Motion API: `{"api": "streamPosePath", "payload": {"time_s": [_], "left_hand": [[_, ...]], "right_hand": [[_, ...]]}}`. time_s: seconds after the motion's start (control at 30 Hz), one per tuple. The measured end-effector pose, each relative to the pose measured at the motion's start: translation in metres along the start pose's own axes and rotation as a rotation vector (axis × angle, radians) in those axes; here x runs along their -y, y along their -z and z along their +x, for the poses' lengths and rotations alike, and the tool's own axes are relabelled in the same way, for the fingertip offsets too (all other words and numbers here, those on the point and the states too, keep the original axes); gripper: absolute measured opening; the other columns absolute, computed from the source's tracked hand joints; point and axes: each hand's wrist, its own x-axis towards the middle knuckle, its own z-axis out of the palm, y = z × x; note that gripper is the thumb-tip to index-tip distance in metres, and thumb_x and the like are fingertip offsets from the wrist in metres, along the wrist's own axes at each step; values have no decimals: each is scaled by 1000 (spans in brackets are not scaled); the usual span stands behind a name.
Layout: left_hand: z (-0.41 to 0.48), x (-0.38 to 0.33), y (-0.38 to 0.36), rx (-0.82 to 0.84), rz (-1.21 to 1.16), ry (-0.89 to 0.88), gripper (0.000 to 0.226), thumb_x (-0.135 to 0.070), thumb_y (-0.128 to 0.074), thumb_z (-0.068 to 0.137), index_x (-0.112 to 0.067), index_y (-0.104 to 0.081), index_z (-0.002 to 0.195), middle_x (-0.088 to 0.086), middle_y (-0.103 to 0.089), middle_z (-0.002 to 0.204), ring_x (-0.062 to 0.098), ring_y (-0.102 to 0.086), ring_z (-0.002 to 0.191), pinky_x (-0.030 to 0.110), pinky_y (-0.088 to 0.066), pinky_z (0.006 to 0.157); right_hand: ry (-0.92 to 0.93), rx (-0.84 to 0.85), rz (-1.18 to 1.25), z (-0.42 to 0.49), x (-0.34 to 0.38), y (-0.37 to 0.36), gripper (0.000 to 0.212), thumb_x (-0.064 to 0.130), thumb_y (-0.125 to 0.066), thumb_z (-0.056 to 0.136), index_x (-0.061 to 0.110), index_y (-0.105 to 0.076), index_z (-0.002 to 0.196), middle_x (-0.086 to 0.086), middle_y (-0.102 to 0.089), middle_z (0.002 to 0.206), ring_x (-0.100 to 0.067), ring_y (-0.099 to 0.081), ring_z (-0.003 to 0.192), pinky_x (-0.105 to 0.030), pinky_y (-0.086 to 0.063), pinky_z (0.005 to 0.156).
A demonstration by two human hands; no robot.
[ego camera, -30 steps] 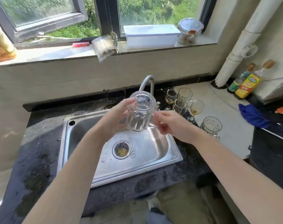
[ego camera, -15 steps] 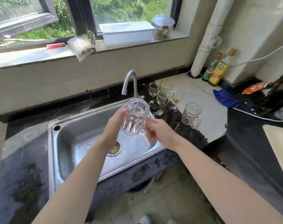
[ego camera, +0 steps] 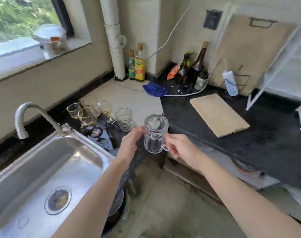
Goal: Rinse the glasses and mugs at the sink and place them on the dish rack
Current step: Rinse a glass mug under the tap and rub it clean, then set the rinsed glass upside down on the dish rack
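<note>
Clear glass mug [ego camera: 156,134] held upright in the air, right of the sink [ego camera: 48,170], near the counter corner. Right hand [ego camera: 179,147] fingers pinch its handle — left hand [ego camera: 131,140] fingers wrap the far side. Second mug [ego camera: 124,119] and wine glasses [ego camera: 87,111] stand on the counter behind.
</note>
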Motion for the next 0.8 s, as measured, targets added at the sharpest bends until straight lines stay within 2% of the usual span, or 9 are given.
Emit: {"api": "streamPosePath", "payload": {"time_s": [0.07, 0.17, 0.23, 0.3, 0.4, 0.6, 0.73, 0.8], "left_hand": [[12, -1, -53, 109, 61, -10, 27, -25, -46, 98, -38, -67, 86, -13, -64, 105, 12, -54, 110, 34, -38, 87], [16, -3, -134, 238, 123, -38, 20, -23, -51, 95, -36, -66, 92, -13, -65, 106, 0, -55, 98, 29, -35, 88], [15, 2, -187, 309, 159, -43, 19, -20, -52, 94, -31, -67, 96, -6, -66, 112, 4, -56, 100, 29, -36, 88], [12, 11, -238, 359, 185, -27, 22, -16, -50, 94, -28, -68, 93, -3, -67, 114, 10, -56, 105, 30, -39, 89], [4, 28, -315, 447, 261, 12, 22, -18, -47, 95, -26, -68, 96, -3, -67, 114, 13, -56, 107, 32, -40, 92], [-18, 41, -458, 643, 339, 28, 16, -24, -59, 89, -29, -73, 94, -19, -68, 96, -6, -56, 91, 30, -41, 84], [-24, 47, -549, 707, 394, -42, 21, -25, -56, 90, -30, -74, 99, -17, -69, 98, 2, -58, 94, 31, -46, 91], [-23, 48, -590, 761, 431, -70, 23, -23, -53, 92, -29, -73, 101, -16, -69, 97, 4, -58, 92, 29, -45, 88]], "right_hand": [[1, -103, -4, -15, -10, 48, 50, 30, -45, 101, 12, -39, 55, -5, -34, 57, -11, -32, 43, -23, -20, 45], [-26, -218, 25, -41, -30, 120, 52, 35, -44, 101, 12, -41, 55, -6, -36, 57, -9, -36, 42, -23, -23, 46], [-55, -281, 39, -61, -47, 166, 51, 38, -45, 100, 13, -41, 56, -6, -37, 58, -11, -34, 45, -23, -25, 47], [-87, -337, 51, -82, -65, 211, 51, 39, -45, 100, 15, -39, 54, -4, -37, 59, -11, -33, 45, -22, -25, 46], [-144, -415, 88, -114, -95, 274, 53, 38, -47, 99, 17, -40, 51, -1, -40, 56, -10, -32, 44, -22, -24, 45], [-216, -590, 143, -183, -134, 388, 47, 34, -48, 99, 15, -43, 56, -2, -44, 59, -11, -34, 47, -20, -23, 44], [-227, -722, 174, -214, -146, 451, 46, 33, -55, 95, 14, -43, 55, -2, -40, 56, -11, -33, 46, -21, -23, 44], [-239, -793, 212, -223, -151, 481, 45, 34, -56, 94, 14, -42, 56, 0, -39, 54, -11, -33, 46, -21, -23, 43]]}}
